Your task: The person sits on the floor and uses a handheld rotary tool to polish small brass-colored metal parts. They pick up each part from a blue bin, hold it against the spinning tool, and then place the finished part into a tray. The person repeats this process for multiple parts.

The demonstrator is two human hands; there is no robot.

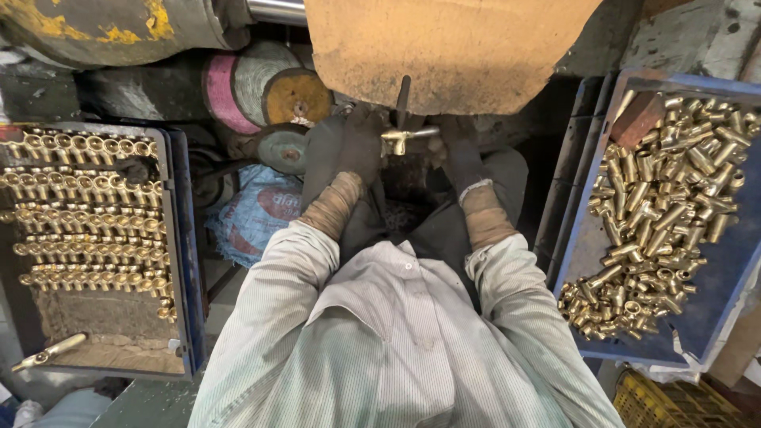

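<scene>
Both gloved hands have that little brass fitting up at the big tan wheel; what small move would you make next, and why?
Probably turn the small brass fitting slightly between the left hand and right hand, offering a new face to the big tan buffing wheel. It sits just under the wheel's lower edge.

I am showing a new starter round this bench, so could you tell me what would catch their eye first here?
Probably the loose heap of shiny brass pipe fittings in the blue plastic crate on the right, and the neat rows of brass fittings in the tray on the left. Between them, dark-gloved hands, left and right, hold a brass fitting under a big tan buffing wheel.
</scene>
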